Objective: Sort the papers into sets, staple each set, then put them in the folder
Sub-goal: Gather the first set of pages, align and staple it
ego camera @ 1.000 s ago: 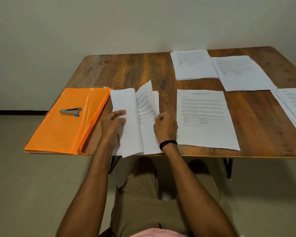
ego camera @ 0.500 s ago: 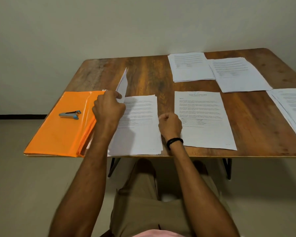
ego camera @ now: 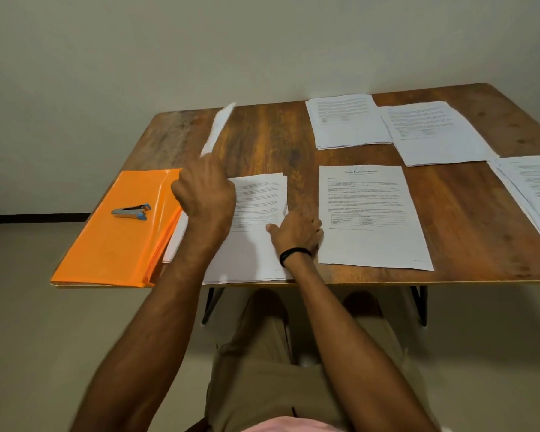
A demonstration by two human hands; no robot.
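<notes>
Five lots of printed paper lie on the wooden table [ego camera: 465, 213]: a stack [ego camera: 259, 194] at the near edge in front of the person, a lone page [ego camera: 371, 213] just to its right, two far piles [ego camera: 346, 120] side by side near the wall, their edges overlapping, and a fanned pile [ego camera: 533, 188] cut off at the right edge of the view. The left hand [ego camera: 205, 191] is raised over the stack's left side, fingers curled, pinching the lower end of a held sheet [ego camera: 219, 127] that stands up almost edge-on and tilts away toward the far side of the table. The right hand [ego camera: 296, 230], a black band [ego camera: 293, 254] on its wrist, rests on the stack's right edge with the thumb stretched across the paper and the fingers loose, gripping nothing. An orange folder [ego camera: 119, 238] lies flat at the table's left, its right edge over the stack's left margin, and a stapler [ego camera: 131, 210] sits on top of it
</notes>
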